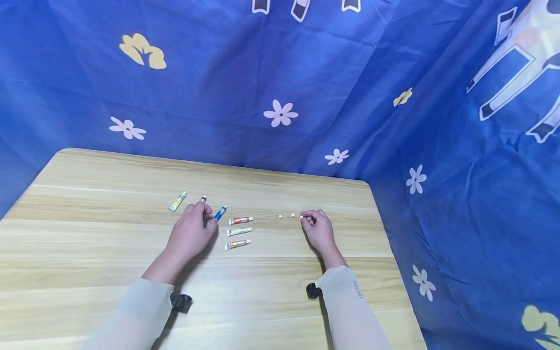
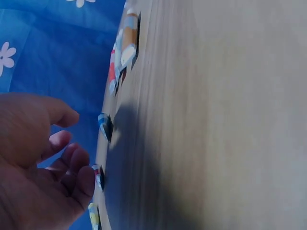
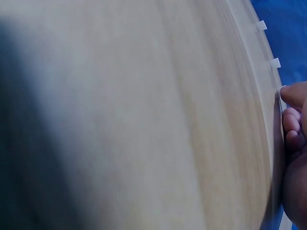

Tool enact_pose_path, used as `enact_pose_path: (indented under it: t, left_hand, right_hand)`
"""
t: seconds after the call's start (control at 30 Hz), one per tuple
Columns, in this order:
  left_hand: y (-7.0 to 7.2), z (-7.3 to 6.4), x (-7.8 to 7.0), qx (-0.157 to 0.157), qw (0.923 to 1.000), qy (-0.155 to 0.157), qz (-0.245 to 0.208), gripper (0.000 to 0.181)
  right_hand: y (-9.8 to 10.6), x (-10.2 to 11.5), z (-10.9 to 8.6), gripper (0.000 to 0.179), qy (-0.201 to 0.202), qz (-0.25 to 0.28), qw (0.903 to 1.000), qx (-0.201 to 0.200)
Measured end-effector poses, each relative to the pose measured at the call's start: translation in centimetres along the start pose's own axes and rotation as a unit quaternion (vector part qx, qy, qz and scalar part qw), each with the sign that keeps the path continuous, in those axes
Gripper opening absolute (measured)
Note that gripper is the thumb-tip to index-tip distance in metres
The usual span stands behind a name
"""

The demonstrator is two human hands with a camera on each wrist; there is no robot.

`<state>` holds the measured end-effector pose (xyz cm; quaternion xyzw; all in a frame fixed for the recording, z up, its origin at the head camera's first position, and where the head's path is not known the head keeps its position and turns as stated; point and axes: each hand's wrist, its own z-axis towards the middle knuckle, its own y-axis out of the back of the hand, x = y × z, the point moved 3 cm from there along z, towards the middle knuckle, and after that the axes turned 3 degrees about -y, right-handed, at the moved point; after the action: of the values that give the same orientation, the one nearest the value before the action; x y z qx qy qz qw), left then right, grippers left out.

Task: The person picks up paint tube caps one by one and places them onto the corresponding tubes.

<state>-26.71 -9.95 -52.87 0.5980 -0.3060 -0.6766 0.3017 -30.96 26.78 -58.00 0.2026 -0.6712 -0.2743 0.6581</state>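
My left hand (image 1: 190, 233) hovers over the wooden table with loosely bent fingers and nothing held. Just beyond its fingers lie a blue paint tube (image 1: 220, 213) and a dark red paint tube (image 1: 203, 199), the latter partly hidden by the hand. In the left wrist view, the blue tube (image 2: 103, 125) sits a little apart from the thumb. Over on the right, my right hand (image 1: 319, 231) pinches a small white cap (image 1: 301, 217) at the tabletop. The right wrist view shows that cap (image 3: 281, 91) at the thumb tip. Two similar caps (image 1: 292, 215) (image 1: 280, 216) stand to its left in a row.
A yellow paint tube (image 1: 178, 201) lies left of the left hand. Between the hands, a red tube (image 1: 240, 220), a pale tube (image 1: 239, 232) and an ochre tube (image 1: 238, 244) are stacked in parallel. Blue cloth (image 1: 210, 97) hangs behind the table (image 1: 245, 301) and along its right side.
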Motion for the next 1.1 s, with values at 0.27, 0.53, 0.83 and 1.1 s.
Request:
enact_pose_path:
  t: [0.27,0.53,0.83,1.1]
  left_hand:
    - [-0.4,0.9,0.3,0.017,0.9998,0.006,0.009,0.033]
    - [-0.9,1.4,0.1,0.019,0.9998,0.004,0.009,0.036]
    - [-1.6,1.5,0.0,0.012,0.9996,0.004,0.023,0.041]
    - [-1.8,1.5,0.0,0.004,0.9992,0.012,0.038,0.041]
  right_hand:
    - [-0.1,0.0,0.0,0.012,0.002,-0.012,0.9999,-0.002]
    - [-0.1,-0.1,0.0,0.010,0.016,-0.035,0.9992,-0.008]
    - [0.1,0.0,0.1,0.009,0.017,-0.044,0.9989,-0.006]
    - [0.1,-0.1,0.1,0.010,0.007,-0.042,0.9991,0.005]
